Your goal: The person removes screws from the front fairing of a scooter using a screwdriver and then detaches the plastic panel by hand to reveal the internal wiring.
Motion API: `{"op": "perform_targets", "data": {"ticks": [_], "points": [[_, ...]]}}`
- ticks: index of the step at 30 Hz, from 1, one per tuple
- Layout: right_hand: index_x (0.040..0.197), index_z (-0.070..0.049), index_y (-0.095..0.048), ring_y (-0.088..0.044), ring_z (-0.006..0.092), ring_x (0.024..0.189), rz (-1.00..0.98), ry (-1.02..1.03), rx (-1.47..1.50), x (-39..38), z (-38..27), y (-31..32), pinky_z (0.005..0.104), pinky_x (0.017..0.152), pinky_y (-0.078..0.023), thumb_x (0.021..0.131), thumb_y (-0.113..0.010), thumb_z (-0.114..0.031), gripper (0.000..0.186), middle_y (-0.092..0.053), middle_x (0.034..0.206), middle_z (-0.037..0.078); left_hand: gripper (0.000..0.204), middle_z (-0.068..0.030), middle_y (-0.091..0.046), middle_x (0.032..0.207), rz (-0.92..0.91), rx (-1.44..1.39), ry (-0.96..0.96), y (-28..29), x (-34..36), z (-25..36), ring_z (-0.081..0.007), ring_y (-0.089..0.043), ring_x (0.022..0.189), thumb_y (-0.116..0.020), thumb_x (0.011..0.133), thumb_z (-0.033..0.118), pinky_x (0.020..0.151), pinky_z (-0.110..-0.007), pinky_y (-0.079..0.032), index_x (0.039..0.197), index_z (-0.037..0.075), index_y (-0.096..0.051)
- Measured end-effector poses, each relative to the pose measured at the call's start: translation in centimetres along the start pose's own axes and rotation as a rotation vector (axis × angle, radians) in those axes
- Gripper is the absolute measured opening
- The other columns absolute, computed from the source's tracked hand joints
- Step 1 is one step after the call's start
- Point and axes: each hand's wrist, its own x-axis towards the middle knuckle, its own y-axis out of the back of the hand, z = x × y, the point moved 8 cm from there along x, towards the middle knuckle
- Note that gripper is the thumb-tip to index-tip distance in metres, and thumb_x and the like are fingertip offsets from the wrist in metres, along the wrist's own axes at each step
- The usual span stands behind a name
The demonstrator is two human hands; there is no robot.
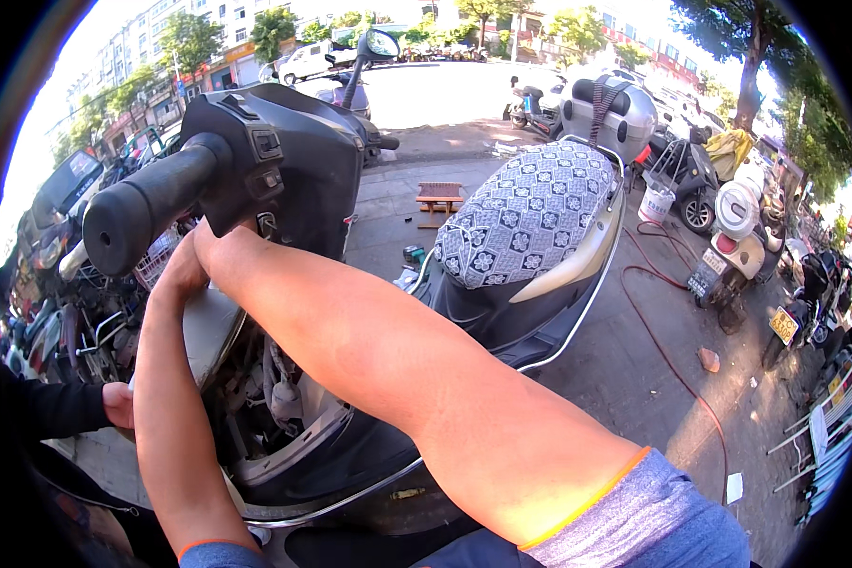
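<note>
Both my arms reach to the front of a dark scooter, below its handlebar grip and black handlebar cover. My left hand is bent at the wrist beside the pale front panel. Crossing the picture from the lower right, my right arm ends at my right hand, close under the cover and against the left one. The fingers of both hands are hidden, so what they touch or hold cannot be seen. Below my right forearm, the scooter's body is opened, baring wires and inner parts.
Another person's hand in a dark sleeve is by the scooter's left side. The seat has a patterned cover. Behind are a small wooden stool, a white bucket, a red hose and parked scooters. Folding chairs stand right.
</note>
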Motion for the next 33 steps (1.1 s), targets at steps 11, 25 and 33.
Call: {"op": "perform_targets", "data": {"ticks": [11, 25, 33], "points": [[0.142, -0.004, -0.063, -0.055, 0.0368, 0.142, 0.01, 0.102, -0.075, -0.4, -1.1, 1.6, 0.0418, 0.122, -0.041, 0.102, -0.057, -0.022, 0.045, -0.062, 0.149, 0.023, 0.032, -0.0208, -0.074, 0.129, 0.015, 0.097, -0.035, 1.1, 1.0, -2.4, -0.0315, -0.066, 0.122, -0.062, 0.094, 0.002, 0.105, -0.044, -0.049, 0.124, -0.005, -0.069], [0.155, -0.005, -0.052, -0.04, 0.0361, 0.154, 0.139, 0.189, 0.057, -0.4, -0.7, 3.1, 0.0425, 0.129, -0.027, 0.107, -0.049, -0.025, 0.052, -0.046, 0.165, 0.02, 0.029, -0.0134, -0.077, 0.101, 0.03, 0.085, 0.167, 2.7, 1.0, -1.9, -0.0151, -0.065, 0.086, -0.059, 0.093, -0.002, 0.076, -0.038, -0.055, 0.118, -0.005, -0.072], [0.148, -0.011, -0.059, -0.05, 0.0364, 0.145, 0.071, 0.325, -0.111, 0.6, -1.1, 3.0, 0.0463, 0.124, -0.036, 0.104, -0.054, -0.035, 0.05, -0.055, 0.155, 0.018, 0.022, -0.008, -0.077, 0.095, -0.249, -0.096, 0.261, 2.7, 0.7, 0.4, -0.0176, -0.071, 0.083, -0.069, 0.092, 0.001, 0.075, -0.037, -0.058, 0.111, -0.001, -0.078]]}}
